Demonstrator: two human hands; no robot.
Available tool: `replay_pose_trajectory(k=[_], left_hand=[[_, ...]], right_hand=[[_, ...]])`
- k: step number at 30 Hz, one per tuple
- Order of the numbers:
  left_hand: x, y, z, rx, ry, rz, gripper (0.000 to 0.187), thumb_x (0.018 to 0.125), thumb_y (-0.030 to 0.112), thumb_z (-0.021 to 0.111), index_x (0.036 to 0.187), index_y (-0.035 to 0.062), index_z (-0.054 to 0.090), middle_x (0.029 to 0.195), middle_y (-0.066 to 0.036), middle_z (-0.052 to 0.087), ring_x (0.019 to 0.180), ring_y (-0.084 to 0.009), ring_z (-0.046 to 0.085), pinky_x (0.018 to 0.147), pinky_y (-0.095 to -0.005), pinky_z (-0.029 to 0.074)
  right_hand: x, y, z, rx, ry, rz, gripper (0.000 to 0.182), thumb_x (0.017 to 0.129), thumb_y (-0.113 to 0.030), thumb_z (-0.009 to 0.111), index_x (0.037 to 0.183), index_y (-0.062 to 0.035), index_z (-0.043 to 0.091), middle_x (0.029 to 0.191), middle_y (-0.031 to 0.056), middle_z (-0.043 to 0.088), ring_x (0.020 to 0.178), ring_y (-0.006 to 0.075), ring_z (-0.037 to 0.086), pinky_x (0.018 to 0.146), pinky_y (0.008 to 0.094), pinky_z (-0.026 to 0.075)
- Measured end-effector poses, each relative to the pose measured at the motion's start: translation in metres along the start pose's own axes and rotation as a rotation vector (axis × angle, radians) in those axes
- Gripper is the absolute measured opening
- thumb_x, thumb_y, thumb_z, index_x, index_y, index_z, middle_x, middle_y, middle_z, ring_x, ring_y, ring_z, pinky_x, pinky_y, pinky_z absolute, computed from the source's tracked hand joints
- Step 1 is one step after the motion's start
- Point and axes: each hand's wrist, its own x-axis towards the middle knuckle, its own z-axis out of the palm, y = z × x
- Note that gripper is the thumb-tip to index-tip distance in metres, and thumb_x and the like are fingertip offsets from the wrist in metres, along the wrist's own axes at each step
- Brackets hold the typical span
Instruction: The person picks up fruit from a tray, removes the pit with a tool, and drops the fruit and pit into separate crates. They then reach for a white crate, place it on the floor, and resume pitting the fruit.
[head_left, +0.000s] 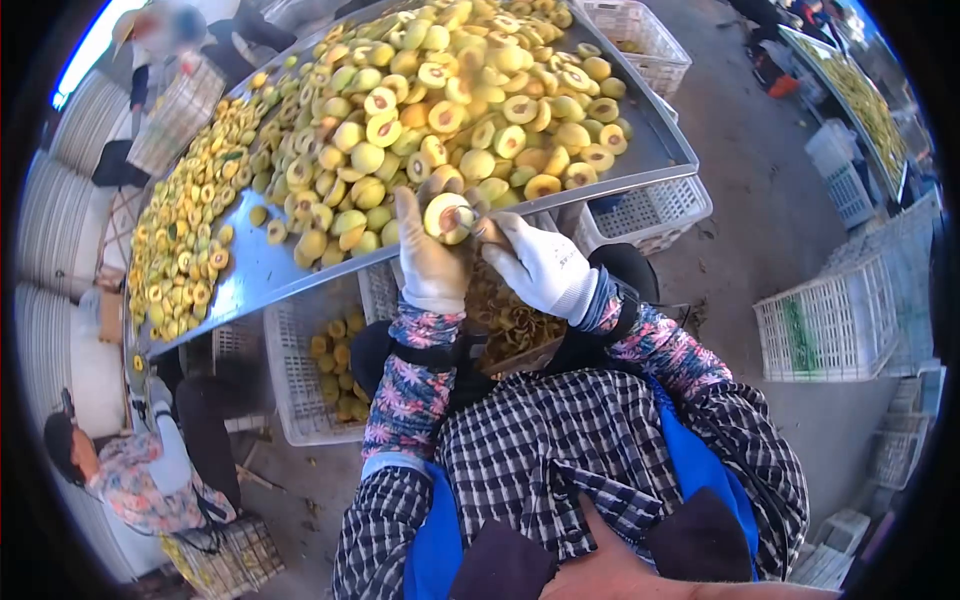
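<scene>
My left hand, in a stained white glove, is closed around a yellow-green stone fruit half, cut face up with a reddish-brown centre. In my right hand, also gloved, is a small metal-tipped pitting tool. Its tip meets the cut face; the glove hides most of the handle. Just beyond both hands, a heap of halved stone fruit covers much of the metal table.
Under the table's near edge stand a white crate of fruit and another crate. A co-worker sits at the left, another person stands at the far left. Stacked crates and a second fruit table lie rightward.
</scene>
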Motion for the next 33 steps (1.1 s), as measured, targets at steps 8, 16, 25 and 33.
replay_pose_trajectory(k=[8, 16, 25, 33], left_hand=[[-0.002, -0.016, 0.008, 0.038, 0.064, 0.087, 0.046, 0.09, 0.049, 0.059, 0.108, 0.0071, 0.054, 0.105, -0.01, 0.058, 0.099, -0.0271, 0.058, 0.093, -0.0448, 0.048], [-0.008, -0.016, 0.013, 0.022, 0.185, 0.123, 0.04, 0.092, 0.047, 0.057, 0.096, 0.0076, 0.052, 0.095, -0.011, 0.059, 0.09, -0.0292, 0.061, 0.087, -0.0491, 0.051], [-0.018, -0.012, 0.008, 0.299, 0.2, 0.131, 0.04, 0.094, 0.044, 0.054, 0.084, 0.0046, 0.054, 0.081, -0.009, 0.059, 0.077, -0.0253, 0.063, 0.074, -0.0396, 0.055], [-0.003, -0.006, -0.015, 0.174, -0.138, -0.19, 0.039, 0.094, 0.041, 0.055, 0.076, 0.0064, 0.055, 0.072, -0.011, 0.058, 0.072, -0.0285, 0.063, 0.075, -0.0452, 0.055]], right_hand=[[-0.002, 0.003, 0.014, -0.069, 0.06, 0.0, 0.034, 0.089, -0.022, 0.062, 0.113, -0.0011, 0.048, 0.076, 0.0193, 0.064, 0.068, 0.0353, 0.065, 0.056, 0.0415, 0.051], [-0.004, -0.004, 0.015, -0.202, -0.14, 0.091, 0.027, 0.089, -0.021, 0.06, 0.104, -0.0032, 0.047, 0.076, 0.0173, 0.062, 0.066, 0.0352, 0.064, 0.055, 0.0439, 0.05], [-0.015, 0.004, 0.015, 0.177, -0.273, 0.151, 0.034, 0.093, -0.023, 0.055, 0.113, 0.0022, 0.045, 0.082, 0.0248, 0.062, 0.076, 0.0433, 0.062, 0.062, 0.0455, 0.049], [-0.014, -0.003, -0.003, 1.152, -0.594, 0.887, 0.045, 0.097, -0.049, 0.047, 0.109, -0.0057, 0.052, 0.059, -0.002, 0.044, 0.039, 0.0067, 0.036, 0.036, 0.0206, 0.026]])
